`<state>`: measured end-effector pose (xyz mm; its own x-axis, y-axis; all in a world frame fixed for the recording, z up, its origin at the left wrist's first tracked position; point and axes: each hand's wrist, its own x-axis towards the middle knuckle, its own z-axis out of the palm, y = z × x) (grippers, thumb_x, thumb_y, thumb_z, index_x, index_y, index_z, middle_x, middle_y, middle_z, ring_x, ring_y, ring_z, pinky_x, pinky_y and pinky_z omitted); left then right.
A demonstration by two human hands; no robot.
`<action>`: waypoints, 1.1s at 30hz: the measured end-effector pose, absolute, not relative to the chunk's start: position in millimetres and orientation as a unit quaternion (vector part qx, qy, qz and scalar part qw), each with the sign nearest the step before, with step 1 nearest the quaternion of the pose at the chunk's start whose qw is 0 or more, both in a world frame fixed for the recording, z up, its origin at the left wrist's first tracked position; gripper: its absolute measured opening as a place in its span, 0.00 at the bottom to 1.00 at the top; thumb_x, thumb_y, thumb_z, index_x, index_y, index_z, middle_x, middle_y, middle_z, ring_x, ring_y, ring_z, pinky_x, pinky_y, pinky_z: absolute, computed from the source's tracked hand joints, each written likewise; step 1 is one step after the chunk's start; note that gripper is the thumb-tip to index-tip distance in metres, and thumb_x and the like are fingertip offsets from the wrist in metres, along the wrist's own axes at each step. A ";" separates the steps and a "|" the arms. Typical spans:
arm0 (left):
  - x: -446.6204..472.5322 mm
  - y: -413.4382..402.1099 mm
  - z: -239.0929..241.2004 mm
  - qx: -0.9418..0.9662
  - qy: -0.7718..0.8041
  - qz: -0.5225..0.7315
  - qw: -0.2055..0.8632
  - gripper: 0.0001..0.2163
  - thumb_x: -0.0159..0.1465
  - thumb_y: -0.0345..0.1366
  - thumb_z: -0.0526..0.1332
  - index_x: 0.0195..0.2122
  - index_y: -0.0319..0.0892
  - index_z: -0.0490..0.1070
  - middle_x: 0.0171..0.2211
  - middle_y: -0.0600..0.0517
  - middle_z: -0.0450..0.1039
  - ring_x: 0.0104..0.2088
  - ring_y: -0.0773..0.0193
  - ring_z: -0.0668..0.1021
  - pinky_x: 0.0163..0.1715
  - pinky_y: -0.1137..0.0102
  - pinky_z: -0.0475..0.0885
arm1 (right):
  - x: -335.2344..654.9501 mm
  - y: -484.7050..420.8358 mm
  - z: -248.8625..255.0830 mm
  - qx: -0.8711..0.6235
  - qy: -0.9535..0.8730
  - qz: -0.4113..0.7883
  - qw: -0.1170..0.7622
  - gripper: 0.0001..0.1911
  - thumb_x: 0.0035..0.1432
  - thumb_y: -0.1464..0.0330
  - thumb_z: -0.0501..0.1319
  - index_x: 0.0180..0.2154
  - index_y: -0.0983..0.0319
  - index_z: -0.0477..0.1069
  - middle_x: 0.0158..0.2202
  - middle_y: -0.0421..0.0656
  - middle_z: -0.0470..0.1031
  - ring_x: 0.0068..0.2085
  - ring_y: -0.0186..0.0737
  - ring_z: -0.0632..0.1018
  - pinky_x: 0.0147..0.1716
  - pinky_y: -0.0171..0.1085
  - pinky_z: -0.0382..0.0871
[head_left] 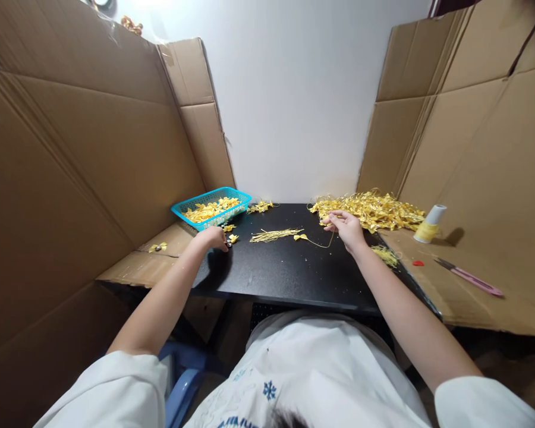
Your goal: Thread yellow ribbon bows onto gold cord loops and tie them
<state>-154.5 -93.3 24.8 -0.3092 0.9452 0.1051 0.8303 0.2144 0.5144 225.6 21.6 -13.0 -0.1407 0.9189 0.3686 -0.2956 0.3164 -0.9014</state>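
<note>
My left hand (211, 238) rests curled on the black table (285, 273) just in front of a turquoise basket (211, 208) filled with small yellow bows. Its fingertips pinch a small item beside a loose yellow bow (233, 238); what it holds is too small to name. My right hand (348, 229) reaches to the near edge of a big heap of yellow bows (374, 209), fingers closed on a bow piece with a thin gold cord (318, 242) trailing from it. A bundle of gold cords (274, 235) lies between the hands.
Cardboard walls stand left and right, with a white wall behind. On the right cardboard flap stand a spool of yellow thread (429, 224), a small red bit (418, 263) and pink-handled scissors (468, 276). More bows (259, 206) lie beside the basket, one (158, 246) on the left flap.
</note>
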 end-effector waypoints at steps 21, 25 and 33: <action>-144.8 -95.6 22.1 0.526 0.708 0.434 0.186 0.13 0.37 0.34 0.72 0.24 0.41 0.72 0.21 0.53 0.72 0.32 0.57 0.77 0.33 0.68 0.70 | 219.6 21.9 -19.2 -0.286 -0.608 0.490 0.556 0.23 0.42 0.50 0.68 0.31 0.62 0.70 0.23 0.40 0.77 0.18 0.31 0.73 0.21 0.34 0.70; -89.3 -67.5 28.5 0.494 0.603 0.539 0.319 0.17 0.45 0.37 0.73 0.35 0.40 0.72 0.31 0.50 0.76 0.35 0.63 0.78 0.39 0.68 0.74 | 212.0 13.1 -19.4 -0.263 -0.639 0.479 0.541 0.21 0.46 0.50 0.66 0.31 0.61 0.69 0.21 0.37 0.73 0.18 0.31 0.71 0.20 0.34 0.69; 44.1 -10.7 7.3 0.426 0.417 0.593 0.540 0.10 0.57 0.27 0.67 0.38 0.40 0.70 0.36 0.50 0.77 0.35 0.71 0.79 0.40 0.77 0.75 | 205.1 0.7 -19.8 -0.254 -0.700 0.414 0.524 0.13 0.52 0.56 0.61 0.31 0.59 0.69 0.17 0.33 0.64 0.17 0.31 0.65 0.18 0.33 0.60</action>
